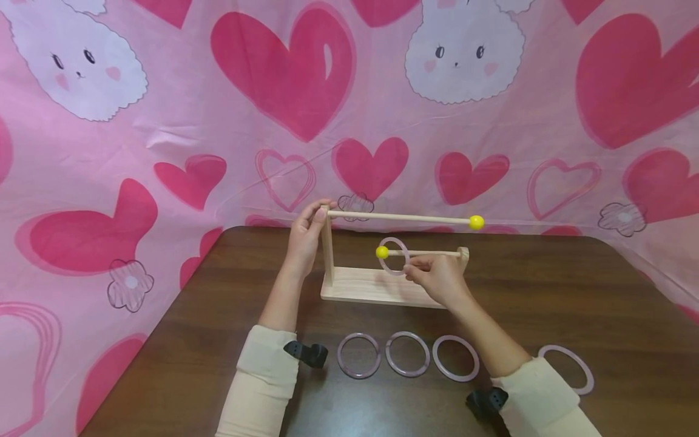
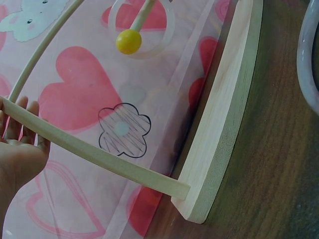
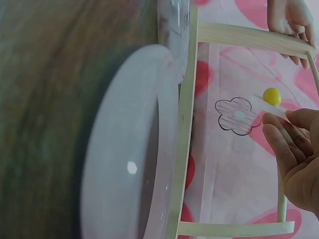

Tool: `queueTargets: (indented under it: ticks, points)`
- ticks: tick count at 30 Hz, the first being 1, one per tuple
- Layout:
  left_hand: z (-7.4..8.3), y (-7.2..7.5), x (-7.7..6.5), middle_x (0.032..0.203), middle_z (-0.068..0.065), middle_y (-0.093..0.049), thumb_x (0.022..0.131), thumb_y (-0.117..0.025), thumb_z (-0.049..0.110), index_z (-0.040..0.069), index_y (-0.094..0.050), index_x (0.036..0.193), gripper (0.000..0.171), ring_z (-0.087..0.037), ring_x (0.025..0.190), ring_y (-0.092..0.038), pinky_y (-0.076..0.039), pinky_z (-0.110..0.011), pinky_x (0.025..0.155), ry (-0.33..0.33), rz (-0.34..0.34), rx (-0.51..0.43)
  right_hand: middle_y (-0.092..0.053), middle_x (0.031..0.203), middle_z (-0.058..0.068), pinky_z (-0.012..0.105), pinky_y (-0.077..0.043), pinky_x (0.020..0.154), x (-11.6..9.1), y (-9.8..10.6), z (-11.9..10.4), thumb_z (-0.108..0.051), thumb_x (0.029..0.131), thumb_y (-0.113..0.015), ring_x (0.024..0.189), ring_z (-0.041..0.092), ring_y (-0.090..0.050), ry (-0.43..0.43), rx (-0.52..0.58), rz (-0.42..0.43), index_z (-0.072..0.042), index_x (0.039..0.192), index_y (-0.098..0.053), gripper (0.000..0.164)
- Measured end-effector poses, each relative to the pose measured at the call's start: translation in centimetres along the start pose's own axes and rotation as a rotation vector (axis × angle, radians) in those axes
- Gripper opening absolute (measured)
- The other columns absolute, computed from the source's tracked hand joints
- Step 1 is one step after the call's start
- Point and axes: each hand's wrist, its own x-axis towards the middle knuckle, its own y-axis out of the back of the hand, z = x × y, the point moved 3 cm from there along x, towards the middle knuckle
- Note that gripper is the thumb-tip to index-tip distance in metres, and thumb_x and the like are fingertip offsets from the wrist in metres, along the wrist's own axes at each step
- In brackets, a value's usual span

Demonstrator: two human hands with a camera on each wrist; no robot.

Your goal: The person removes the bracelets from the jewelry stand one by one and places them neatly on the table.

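Observation:
A wooden stand (image 1: 357, 286) has an upper dowel (image 1: 401, 217) and a lower dowel (image 1: 428, 253), each tipped with a yellow ball. My left hand (image 1: 304, 243) holds the top of the taller post (image 2: 94, 147), thumb in front and fingers behind. With thumb and fingertips, my right hand (image 1: 441, 279) pinches the edge of a pale pink ring (image 1: 403, 245) at the ball end of the lower dowel. This ring appears to encircle the dowel just behind the yellow ball (image 2: 128, 42). Part of the stand's base is hidden by the right hand.
Three similar rings lie in a row in front of the stand, the middle one (image 1: 408, 376) between its neighbours. Another ring (image 1: 587, 375) lies to the right, partly behind the right sleeve. Behind the brown table (image 1: 246, 291) hangs a pink heart-patterned cloth (image 1: 218, 121).

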Motion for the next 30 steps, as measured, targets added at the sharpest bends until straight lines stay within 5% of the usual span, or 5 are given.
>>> queueTargets:
  ticks: [6, 16, 30]
  points:
    - [0.0, 0.0, 0.0, 0.107, -0.003, -0.065, 0.097, -0.047, 0.01, -0.002, -0.056, 0.113, 0.022, -0.01, 0.092, -0.059, -0.039, -0.033, 0.095, 0.001, 0.001, 0.0, -0.069, 0.07, 0.005, 0.037, -0.051, 0.067, 0.1, -0.2, -0.2, -0.012, 0.082, -0.069, 0.067, 0.017, -0.067, 0.012, -0.015, -0.004, 0.0, 0.091, -0.072, 0.015]
    - [0.0, 0.1, -0.1, 0.106, -0.002, -0.066, 0.097, -0.048, 0.01, 0.0, -0.056, 0.112, 0.021, -0.01, 0.091, -0.059, -0.039, -0.034, 0.095, -0.007, -0.004, -0.011, -0.069, 0.07, 0.005, 0.028, -0.052, 0.057, -0.1, -0.4, -0.9, -0.01, 0.082, -0.068, 0.068, 0.017, -0.067, 0.033, 0.015, -0.029, 0.0, 0.088, -0.072, 0.012]
    - [-0.2, 0.1, 0.1, 0.109, -0.008, -0.065, 0.096, -0.048, 0.01, -0.001, -0.056, 0.113, 0.021, -0.011, 0.091, -0.059, -0.04, -0.033, 0.094, 0.001, -0.001, -0.002, -0.068, 0.081, 0.02, 0.026, -0.053, 0.062, -1.0, 0.7, -0.4, -0.002, 0.084, -0.065, 0.071, 0.025, -0.068, -0.035, 0.307, -0.055, 0.012, 0.094, -0.066, 0.017]
